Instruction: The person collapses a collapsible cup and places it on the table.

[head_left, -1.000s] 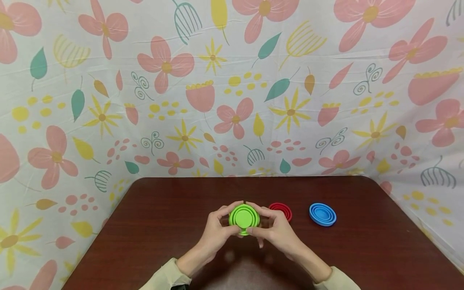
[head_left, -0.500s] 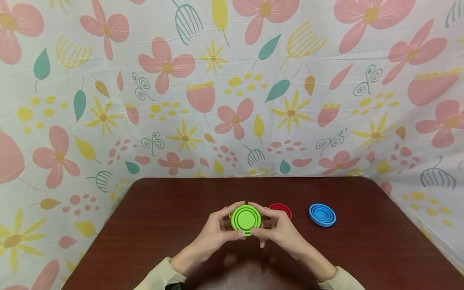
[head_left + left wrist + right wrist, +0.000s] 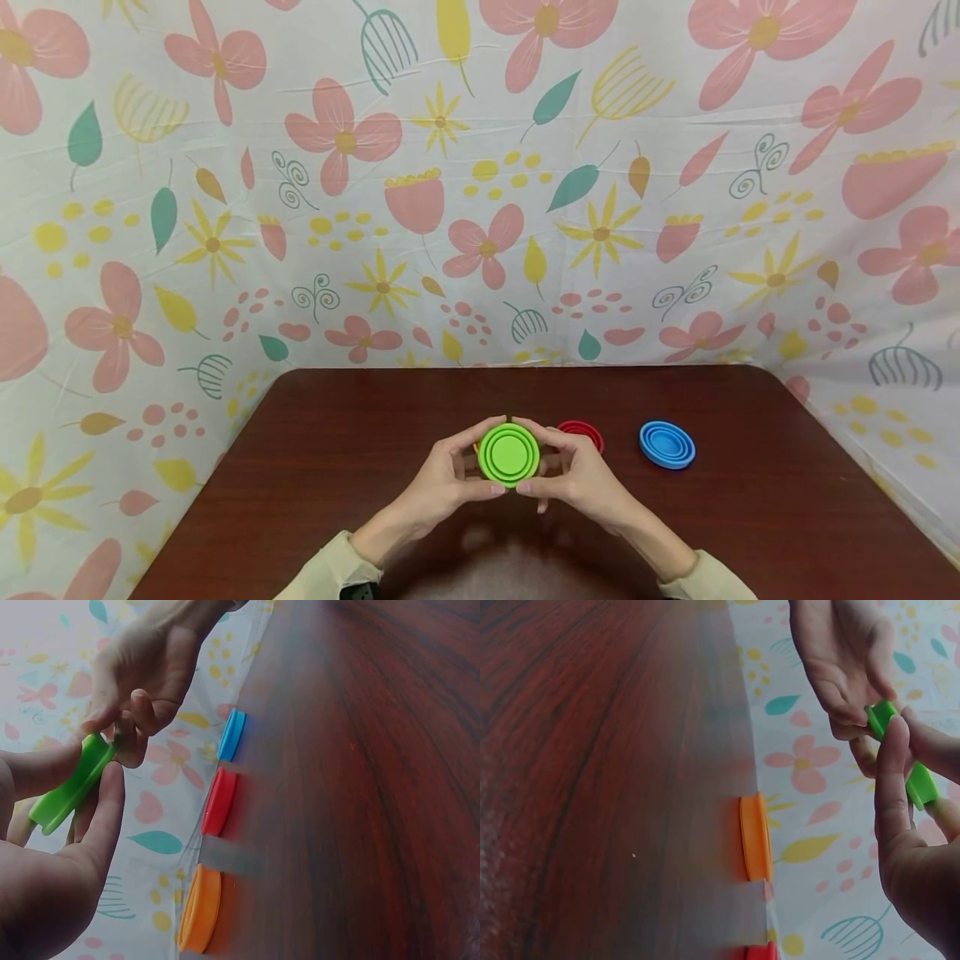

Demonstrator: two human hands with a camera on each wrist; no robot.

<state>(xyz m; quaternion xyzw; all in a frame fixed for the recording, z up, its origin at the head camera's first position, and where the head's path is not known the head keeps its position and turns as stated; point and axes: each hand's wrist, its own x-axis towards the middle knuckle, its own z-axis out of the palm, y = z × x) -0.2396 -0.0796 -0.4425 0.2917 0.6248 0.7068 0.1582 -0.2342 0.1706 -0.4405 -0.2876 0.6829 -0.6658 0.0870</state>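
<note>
A green collapsible cup, folded flat into concentric rings, is held up above the table with its ringed face toward the head camera. My left hand pinches its left side, thumb at the lower rim and index finger along the top. On the opposite side my right hand grips it likewise, the two thumb tips almost meeting below. Both wrist views show the green cup edge-on between the fingers. Behind the hands lie a red folded cup, partly covered by the right hand, and an orange one, mostly hidden in the head view.
A blue folded cup lies on the dark wooden table to the right of the red one. A floral cloth hangs behind the table and along both sides. A dark band shows at the left sleeve.
The green cup has turned slightly to face the head camera more squarely and shifted a little right. Both thumbs have moved to its lower rim. The cups on the table stay put.
</note>
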